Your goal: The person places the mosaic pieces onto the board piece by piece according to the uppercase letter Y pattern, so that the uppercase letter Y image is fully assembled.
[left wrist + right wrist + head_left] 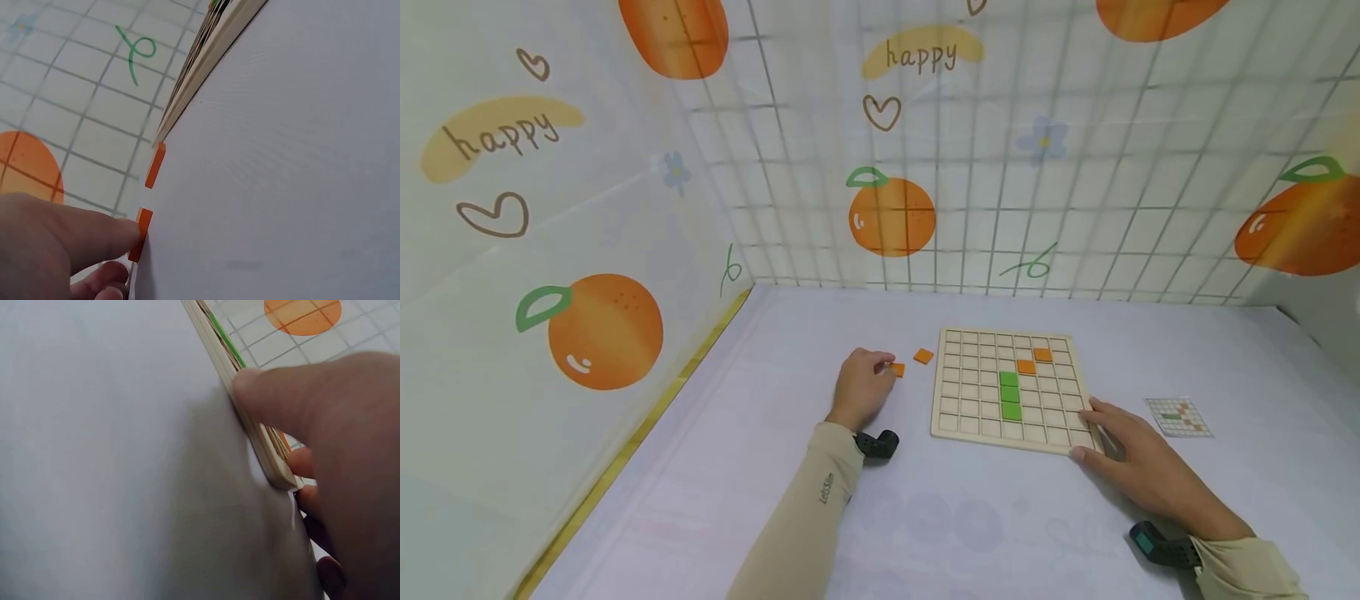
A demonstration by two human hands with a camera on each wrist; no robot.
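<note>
Around, a pale tabletop [985, 517] walled by orange-printed sheets [587, 250]. Left hand [863, 385] pinching an orange tile [897, 369]; right hand [1138, 462], fingers fairly straight, steadying the wooden grid board [955, 421].

This looks like a small staged recording booth, not a lived-in room. A white worktop [970, 517] is boxed in on three sides by screens [550, 208] of pale printed sheeting with cartoon oranges, hearts and the word "happy". Behind the far sheeting, across the top of the frame, a wire grid [1075, 167] shows through. A yellow strip [647, 425] runs along the worktop's left edge. Black wrist cameras [877, 443] on both sleeves, at lower centre and lower right, show a data-capture setup.
</note>
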